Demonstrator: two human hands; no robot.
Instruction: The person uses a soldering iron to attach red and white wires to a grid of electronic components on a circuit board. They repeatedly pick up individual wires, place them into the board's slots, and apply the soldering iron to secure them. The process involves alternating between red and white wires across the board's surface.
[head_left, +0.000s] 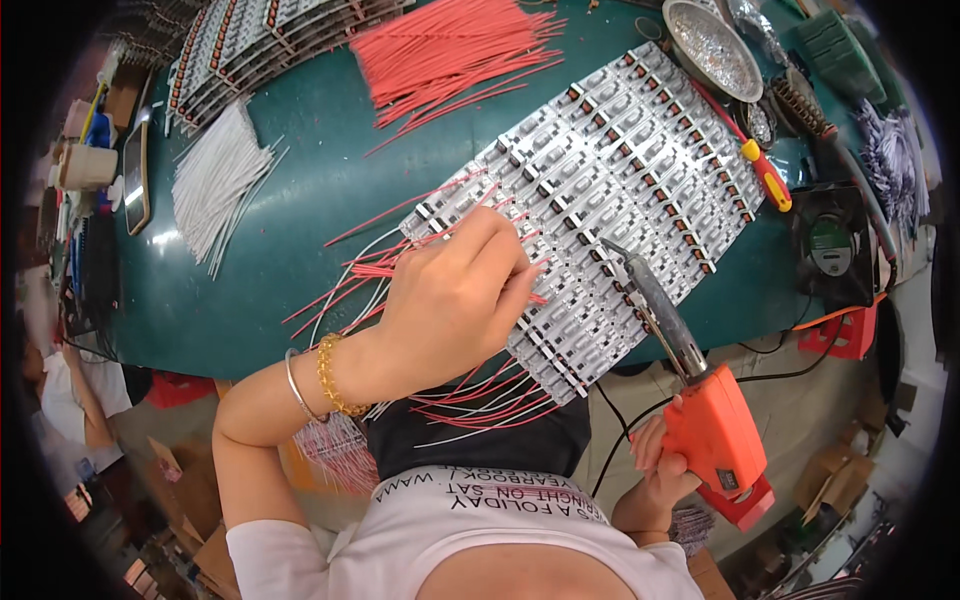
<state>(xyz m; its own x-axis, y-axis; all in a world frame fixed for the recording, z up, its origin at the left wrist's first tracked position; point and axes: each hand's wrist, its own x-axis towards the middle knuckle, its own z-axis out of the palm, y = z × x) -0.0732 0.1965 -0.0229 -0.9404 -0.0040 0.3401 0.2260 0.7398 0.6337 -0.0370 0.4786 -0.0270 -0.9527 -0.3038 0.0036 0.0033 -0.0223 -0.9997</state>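
You seem mid-soldering, left hand (455,285) pinched over the silver gridded metallic panel (600,150) on the green table (310,130) (whether gripping thin red plastic-coated wires (374,270), I cannot tell), right hand (658,462), well apart, wrapped around the orange-red pistol-shaped soldering iron (718,430), whose tip probably needs a steady wire next.

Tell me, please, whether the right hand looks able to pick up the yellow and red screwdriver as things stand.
Probably not: the right hand is gripping the orange soldering gun, so it would likely need to put that down first, though the screwdriver lies uncovered.
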